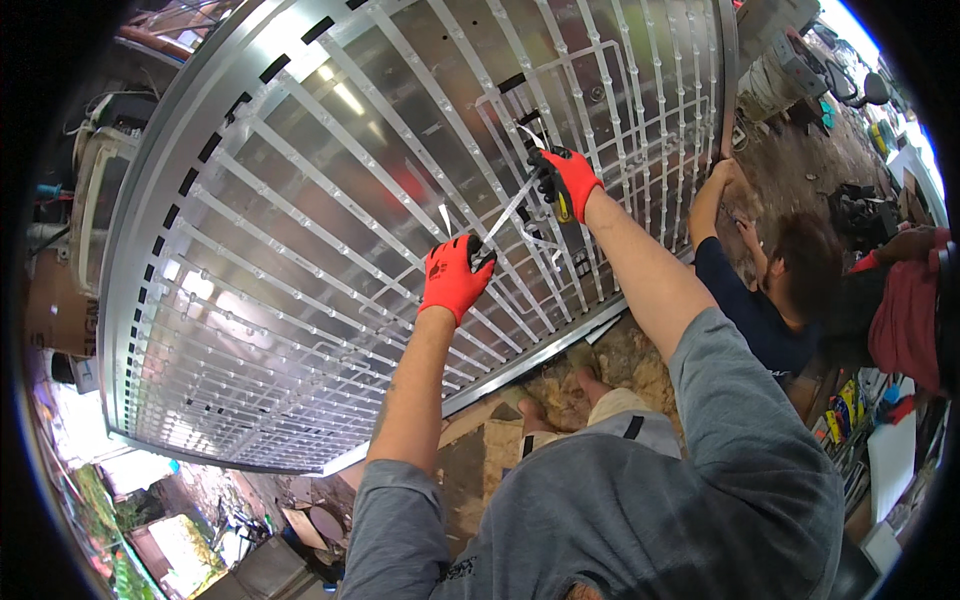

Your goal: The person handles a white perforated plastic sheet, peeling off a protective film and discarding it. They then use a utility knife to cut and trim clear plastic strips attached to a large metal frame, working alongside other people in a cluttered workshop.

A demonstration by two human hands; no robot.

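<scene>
A large metal-framed panel [130, 270] slants in front of me, lined with rows of white LED strips [350, 163]. Both my hands wear red gloves with black fingers. My left hand [457, 278] pinches the lower end of a loose LED strip [510, 213], held just off the panel. Up and to the right, my right hand [570, 182] closes on the other end of this strip. A yellow and black tool handle [564, 207] sticks out below the right palm; its working end is hidden. A curled strip end [540, 240] hangs beneath that hand.
Beyond the panel's right edge a co-worker in a dark shirt [735, 300] crouches, one hand at the frame. Another person in a red garment [905, 325] is at the far right. Tools and cartons [845, 410] lie at right; a cardboard box [62, 305] stands left.
</scene>
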